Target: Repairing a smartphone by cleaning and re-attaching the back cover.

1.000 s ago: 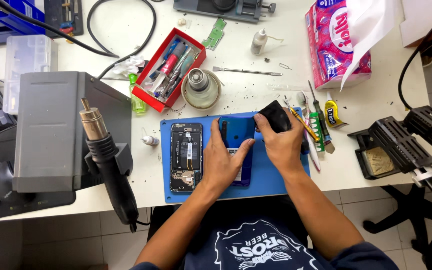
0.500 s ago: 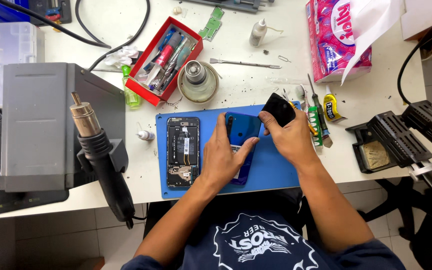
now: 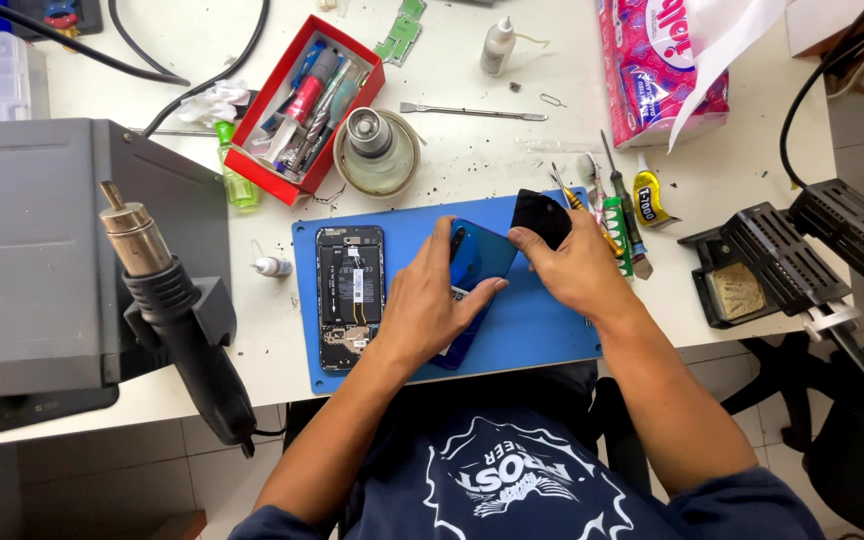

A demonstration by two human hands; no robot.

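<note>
Blue phone back cover [image 3: 482, 258] is lying on the blue mat [image 3: 542, 325], with the left hand [image 3: 430, 310] pressing flat on it, fingers spread. Right hand [image 3: 574, 268] is pinching a black pad [image 3: 540, 216] just right of it. An opened phone [image 3: 350, 296] is lying left.

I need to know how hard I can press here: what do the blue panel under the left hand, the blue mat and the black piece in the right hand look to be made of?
Blue panel: glossy, glass or hard plastic; it shows a sheen.
Blue mat: matte and flat, probably silicone or rubber.
Black piece in the right hand: thin, smooth, dark; plastic or film, unclear.
The left hand presses on the panel.
</note>
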